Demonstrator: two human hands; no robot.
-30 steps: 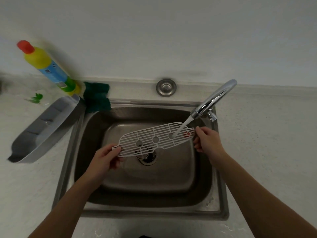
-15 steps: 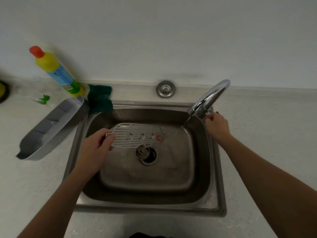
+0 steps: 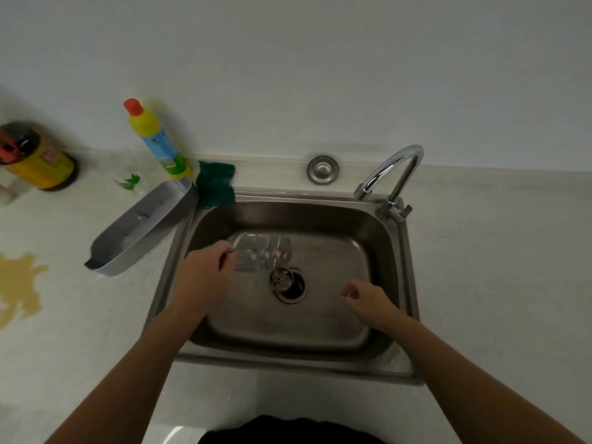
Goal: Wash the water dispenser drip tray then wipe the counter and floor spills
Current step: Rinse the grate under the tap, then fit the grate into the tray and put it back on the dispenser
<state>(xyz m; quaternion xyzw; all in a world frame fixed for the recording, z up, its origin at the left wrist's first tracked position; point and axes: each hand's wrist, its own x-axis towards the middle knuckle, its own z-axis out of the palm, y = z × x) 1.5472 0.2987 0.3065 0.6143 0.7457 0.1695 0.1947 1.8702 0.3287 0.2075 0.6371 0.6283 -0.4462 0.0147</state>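
The left hand (image 3: 205, 272) pinches the blurry white plastic grid (image 3: 262, 251) over the steel sink (image 3: 384, 251), the right hand (image 3: 368, 299) has a loose, empty grip, and the brown spill (image 3: 19, 283) on the table (image 3: 480, 251) is not wiped yet.

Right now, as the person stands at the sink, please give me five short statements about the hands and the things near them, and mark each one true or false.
1. The left hand holds the white grate over the sink. True.
2. Water runs from the tap. False: no stream shows at the tap.
3. The grey drip tray lies inside the sink. False: the grey drip tray lies on the counter, left of the sink.
4. A yellowish spill lies on the counter at the far left. True.
5. The right hand grips the green pad. False: the right hand holds nothing; the green pad lies at the sink's back left corner.
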